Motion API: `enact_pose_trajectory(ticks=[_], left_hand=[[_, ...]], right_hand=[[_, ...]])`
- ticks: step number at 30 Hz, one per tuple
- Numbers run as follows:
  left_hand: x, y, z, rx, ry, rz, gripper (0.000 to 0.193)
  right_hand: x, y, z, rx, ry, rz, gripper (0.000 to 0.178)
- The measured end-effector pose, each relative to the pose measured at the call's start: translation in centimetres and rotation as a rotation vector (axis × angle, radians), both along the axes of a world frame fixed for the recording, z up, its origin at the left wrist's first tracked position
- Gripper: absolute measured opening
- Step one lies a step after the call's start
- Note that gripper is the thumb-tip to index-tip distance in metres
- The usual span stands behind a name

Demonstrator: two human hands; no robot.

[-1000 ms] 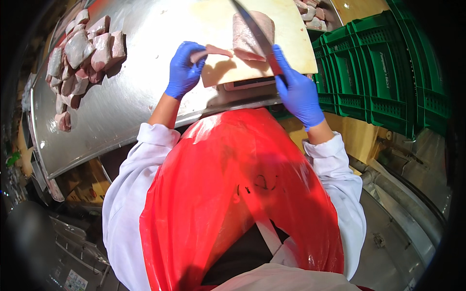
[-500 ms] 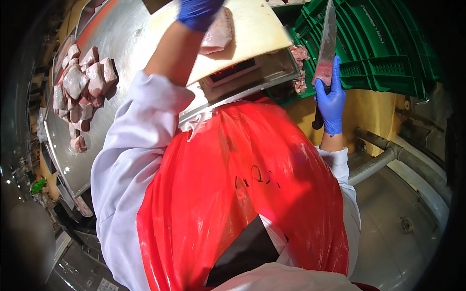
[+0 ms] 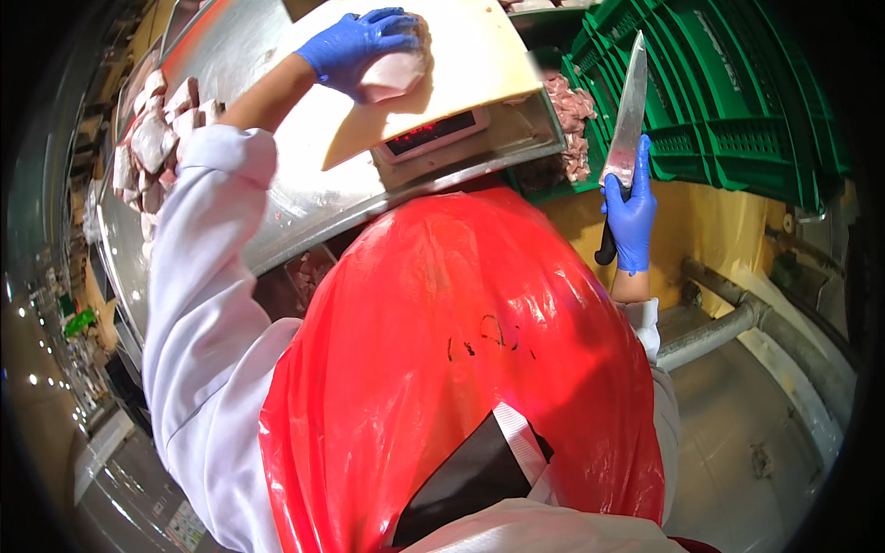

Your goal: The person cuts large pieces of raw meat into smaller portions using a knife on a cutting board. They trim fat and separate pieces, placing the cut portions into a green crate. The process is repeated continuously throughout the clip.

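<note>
A pale, pinkish piece of meat (image 3: 395, 76) lies on the cream cutting board (image 3: 484, 64). My left hand (image 3: 358, 48), in a blue glove, rests across its far left side with the fingers stretched out and apart. Off to the right, my right hand (image 3: 631, 214), gloved in blue too, is closed round the black handle of a knife (image 3: 629, 106). The index finger lies along the blade, which points up and away from me, clear of the meat.
Several meat chunks (image 3: 153, 143) are heaped on the steel table (image 3: 277, 217) at the left. A digital display (image 3: 431, 136) sits under the board's near edge. Small meat trimmings (image 3: 572, 115) lie beside green crates (image 3: 728, 88) at the right. A metal pipe (image 3: 708, 336) runs lower right.
My left hand has come down from the far edge of the view onto the meat, its fingers spreading. The knife stays upright in my right hand, with the view slightly shifted.
</note>
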State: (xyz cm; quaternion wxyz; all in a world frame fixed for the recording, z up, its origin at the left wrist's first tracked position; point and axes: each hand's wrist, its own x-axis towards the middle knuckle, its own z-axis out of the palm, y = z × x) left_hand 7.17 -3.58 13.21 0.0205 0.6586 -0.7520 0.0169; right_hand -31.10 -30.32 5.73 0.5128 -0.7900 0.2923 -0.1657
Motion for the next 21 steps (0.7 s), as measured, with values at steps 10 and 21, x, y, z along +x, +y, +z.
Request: enact_pose_trajectory(ticks=[10,21], left_hand=[[-6.2,7.5,-10.5,-0.848,0.639,1.155,0.060],[-9.4,6.9,-11.5,-0.842,0.823,1.227,0.014]], right_hand=[[9.3,2.7,0.1,-0.175,-0.098,0.359,0.076],[23.4,10.1,-1.9,0.135,-0.273,0.562,0.079]])
